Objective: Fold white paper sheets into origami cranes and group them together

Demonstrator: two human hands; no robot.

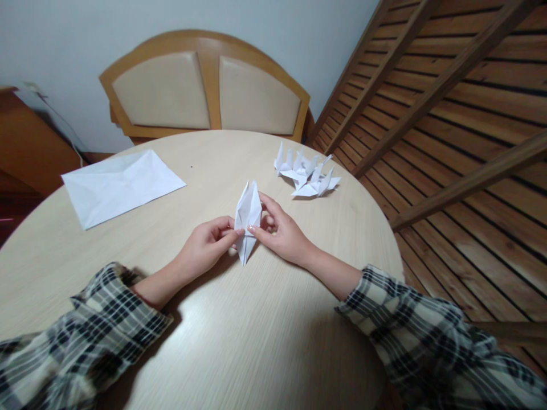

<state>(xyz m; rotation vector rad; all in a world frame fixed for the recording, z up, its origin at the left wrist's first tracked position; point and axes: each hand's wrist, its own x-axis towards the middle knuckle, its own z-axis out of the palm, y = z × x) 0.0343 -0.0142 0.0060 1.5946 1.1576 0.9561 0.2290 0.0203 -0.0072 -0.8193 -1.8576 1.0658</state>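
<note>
Several paper cranes (315, 187) lie beyond the right hand (287, 232).

The left sleeve (85, 341) and the right sleeve (423, 336) are loose and long, in a matching plaid of black, grey and cream, with thin pale lines running through the dark bands. The cloth creases into soft folds. The left cuff (147, 313) is wide and gapes around the forearm; the right cuff (359, 293) has a dark check at its edge. The left hand (207, 242) and the right hand (284, 230) are bare, and the thumbnails (252, 229) show small glints.
</note>
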